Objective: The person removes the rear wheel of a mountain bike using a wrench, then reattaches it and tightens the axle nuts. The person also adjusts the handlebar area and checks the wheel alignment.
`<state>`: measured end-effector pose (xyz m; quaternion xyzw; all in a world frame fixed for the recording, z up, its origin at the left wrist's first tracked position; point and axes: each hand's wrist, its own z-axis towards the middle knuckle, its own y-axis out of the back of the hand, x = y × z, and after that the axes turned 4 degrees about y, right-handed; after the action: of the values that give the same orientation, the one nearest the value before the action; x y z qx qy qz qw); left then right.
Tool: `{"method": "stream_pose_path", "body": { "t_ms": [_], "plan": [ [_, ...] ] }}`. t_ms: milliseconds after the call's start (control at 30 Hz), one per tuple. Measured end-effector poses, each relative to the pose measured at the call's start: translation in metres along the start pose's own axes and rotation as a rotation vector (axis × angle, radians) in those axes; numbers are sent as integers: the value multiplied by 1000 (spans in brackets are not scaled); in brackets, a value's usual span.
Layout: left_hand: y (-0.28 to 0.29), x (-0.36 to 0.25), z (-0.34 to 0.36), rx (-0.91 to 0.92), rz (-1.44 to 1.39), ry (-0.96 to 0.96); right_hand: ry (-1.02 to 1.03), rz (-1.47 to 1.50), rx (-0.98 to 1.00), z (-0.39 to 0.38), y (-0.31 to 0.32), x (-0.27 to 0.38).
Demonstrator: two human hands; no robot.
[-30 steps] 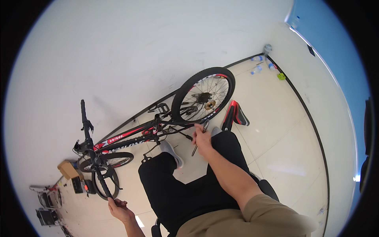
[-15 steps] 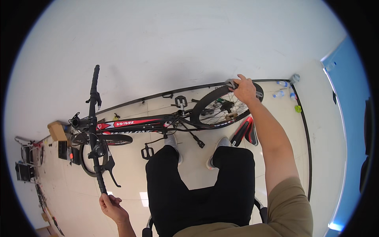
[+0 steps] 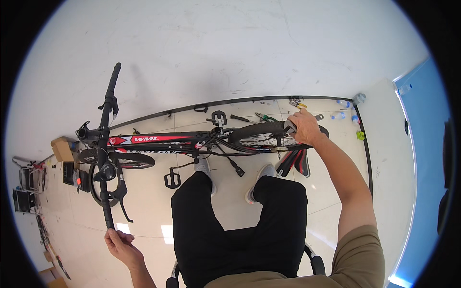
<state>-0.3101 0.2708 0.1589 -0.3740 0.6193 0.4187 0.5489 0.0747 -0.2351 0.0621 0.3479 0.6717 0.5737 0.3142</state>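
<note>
Red trims the black bicycle (image 3: 153, 140) — left fingers (image 3: 113, 236) grip handlebar (image 3: 103, 149), right fingers (image 3: 297, 118) a wrench (image 3: 290, 126).

White lettering (image 3: 146, 139) on red-and-black bicycle frame (image 3: 176, 140)

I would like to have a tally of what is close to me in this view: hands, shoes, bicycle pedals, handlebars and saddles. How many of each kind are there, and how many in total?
Hands: 2 (left hand, right hand)
Shoes: 2 (left shoe, right shoe)
Pedals: 2 (near pedal, far pedal)
Handlebars: 1 (black handlebar)
Saddles: 1 (red-and-black saddle)
Total: 8
</note>
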Motion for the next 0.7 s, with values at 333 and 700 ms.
{"method": "stream_pose_path", "body": {
  "t_ms": [333,700],
  "plan": [
    [3,-3,8,-33,-24,-34,-103,96,124,5,7,8],
    [3,-14,22,-42,14,-58,-45,171,-33,-13,-16,5]
  ]
}}
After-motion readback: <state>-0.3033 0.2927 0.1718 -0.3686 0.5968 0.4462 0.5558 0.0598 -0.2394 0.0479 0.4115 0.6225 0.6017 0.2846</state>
